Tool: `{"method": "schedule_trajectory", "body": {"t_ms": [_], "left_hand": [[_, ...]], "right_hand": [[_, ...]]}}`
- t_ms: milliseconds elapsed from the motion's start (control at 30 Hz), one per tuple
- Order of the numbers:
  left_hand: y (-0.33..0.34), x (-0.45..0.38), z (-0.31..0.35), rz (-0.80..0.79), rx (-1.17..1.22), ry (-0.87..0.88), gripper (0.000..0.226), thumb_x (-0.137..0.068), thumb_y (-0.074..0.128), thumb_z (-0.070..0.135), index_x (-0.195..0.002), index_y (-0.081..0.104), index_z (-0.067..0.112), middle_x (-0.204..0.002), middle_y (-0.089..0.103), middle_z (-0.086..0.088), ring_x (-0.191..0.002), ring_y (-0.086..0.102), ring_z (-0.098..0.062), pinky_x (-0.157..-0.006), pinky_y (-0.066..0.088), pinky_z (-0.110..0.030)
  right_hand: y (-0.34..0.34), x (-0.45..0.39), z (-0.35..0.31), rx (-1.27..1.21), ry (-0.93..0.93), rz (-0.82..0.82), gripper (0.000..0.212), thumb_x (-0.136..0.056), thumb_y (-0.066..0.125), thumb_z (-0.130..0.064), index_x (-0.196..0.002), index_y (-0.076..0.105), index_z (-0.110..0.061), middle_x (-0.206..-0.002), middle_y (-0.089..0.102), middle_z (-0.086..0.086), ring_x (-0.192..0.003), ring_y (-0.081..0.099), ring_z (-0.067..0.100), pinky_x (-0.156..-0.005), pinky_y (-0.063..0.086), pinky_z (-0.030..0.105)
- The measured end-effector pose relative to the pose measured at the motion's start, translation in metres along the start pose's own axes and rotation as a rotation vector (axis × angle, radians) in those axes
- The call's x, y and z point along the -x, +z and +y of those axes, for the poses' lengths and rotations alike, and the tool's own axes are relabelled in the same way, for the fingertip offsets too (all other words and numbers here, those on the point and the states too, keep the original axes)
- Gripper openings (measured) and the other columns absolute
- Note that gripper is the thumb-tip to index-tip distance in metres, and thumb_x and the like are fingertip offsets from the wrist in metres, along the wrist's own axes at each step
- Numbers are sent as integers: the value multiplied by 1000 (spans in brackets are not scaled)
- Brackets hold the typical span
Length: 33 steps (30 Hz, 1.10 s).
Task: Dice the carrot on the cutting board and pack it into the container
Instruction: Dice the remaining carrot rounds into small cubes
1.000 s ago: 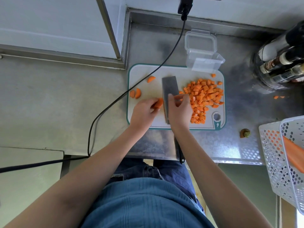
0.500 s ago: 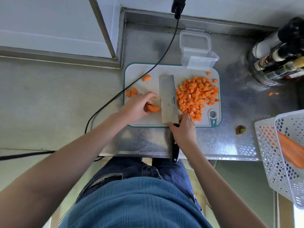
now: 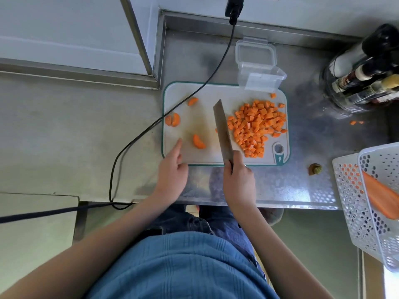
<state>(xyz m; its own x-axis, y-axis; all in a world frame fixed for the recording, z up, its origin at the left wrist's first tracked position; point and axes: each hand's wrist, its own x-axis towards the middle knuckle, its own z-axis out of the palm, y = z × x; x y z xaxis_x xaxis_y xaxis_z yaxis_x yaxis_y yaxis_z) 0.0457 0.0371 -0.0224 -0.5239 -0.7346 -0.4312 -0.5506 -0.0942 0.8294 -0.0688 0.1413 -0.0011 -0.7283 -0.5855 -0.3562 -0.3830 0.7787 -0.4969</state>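
Observation:
A white cutting board with a teal rim lies on the steel counter. A heap of diced carrot covers its right half. Larger carrot pieces lie on the left: one slice near the front, a pair at the left edge, another farther back. My right hand grips the cleaver by its handle, blade tilted between slice and heap. My left hand rests at the board's front left corner, index finger stretched out, holding nothing. The clear container stands behind the board, its lid hinged back.
A black cable crosses the board's back left corner. Bottles stand at the back right. A white perforated basket with a whole carrot sits at the right edge. A carrot stub and scraps lie on the counter.
My left hand let go of the carrot slice and drew back toward the board's front left corner. The cleaver turned from lying flat to tilted on edge, my right hand now round the handle.

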Motion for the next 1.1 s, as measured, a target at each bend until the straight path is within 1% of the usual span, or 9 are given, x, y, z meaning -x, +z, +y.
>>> {"method": "schedule_trajectory", "body": {"t_ms": [67,100,167,233,500,633,733,833,1100], "left_hand": [[11,3,4,-140,37,-67,75,-91,40,-3,-150,3,26,-107,41,29,-66,54,-9,-52,41,-12],[16,1,6,-188,78,-89,80,-91,39,-2,-149,-6,30,-116,43,25,-70,56,-12,-55,44,-15],[24,-2,9,-243,155,-102,84,-91,38,-1,-147,-17,30,-146,32,4,-110,55,-23,-89,48,-29],[31,-5,9,-262,189,-112,85,-89,37,0,-146,-19,28,-156,15,-6,-137,28,-28,-110,31,-38],[37,-16,6,-290,181,-120,82,-82,33,21,-148,-15,25,-158,2,-2,-145,5,-14,-118,13,-38],[27,-10,14,-100,189,-45,55,-97,30,5,-150,13,12,-147,25,8,-134,25,-5,-103,18,-3],[12,-23,0,226,-97,148,25,-98,34,11,-114,53,5,-112,54,-7,-101,46,-17,-93,39,-27],[6,-43,-11,286,-505,284,41,-97,25,30,-86,56,6,-84,53,-10,-80,36,-20,-74,33,-32],[21,-59,2,170,-653,249,39,-99,23,34,-88,53,10,-93,51,-10,-85,35,-22,-74,23,-32]], "right_hand": [[4,0,-4,155,-3,-49,20,-99,33,-15,-118,37,-18,-71,53,7,-63,54,31,-53,41,33],[7,2,-5,211,-13,-68,23,-98,33,-14,-120,35,-18,-73,53,7,-65,54,30,-55,42,35],[12,8,-9,257,-25,-104,25,-97,32,-10,-121,34,-16,-75,52,8,-65,52,28,-55,41,35],[19,15,-11,236,-43,-134,24,-96,35,-7,-119,34,-13,-77,54,9,-65,52,28,-54,39,34],[29,25,-15,127,-76,-145,19,-93,39,-4,-109,35,-11,-80,59,11,-69,55,33,-54,37,34],[23,25,-17,75,-47,-99,15,-97,36,-9,-112,35,-9,-70,54,11,-60,50,31,-51,34,32],[14,25,-23,-20,-8,-66,11,-99,32,-12,-110,32,-10,-65,53,13,-57,51,33,-47,32,31],[13,24,-32,-28,-26,-90,6,-100,30,-11,-106,31,-12,-68,55,16,-59,53,34,-47,37,34],[20,15,-37,64,-31,-112,14,-97,31,-5,-111,31,-8,-69,54,16,-62,53,36,-51,38,36]]}}
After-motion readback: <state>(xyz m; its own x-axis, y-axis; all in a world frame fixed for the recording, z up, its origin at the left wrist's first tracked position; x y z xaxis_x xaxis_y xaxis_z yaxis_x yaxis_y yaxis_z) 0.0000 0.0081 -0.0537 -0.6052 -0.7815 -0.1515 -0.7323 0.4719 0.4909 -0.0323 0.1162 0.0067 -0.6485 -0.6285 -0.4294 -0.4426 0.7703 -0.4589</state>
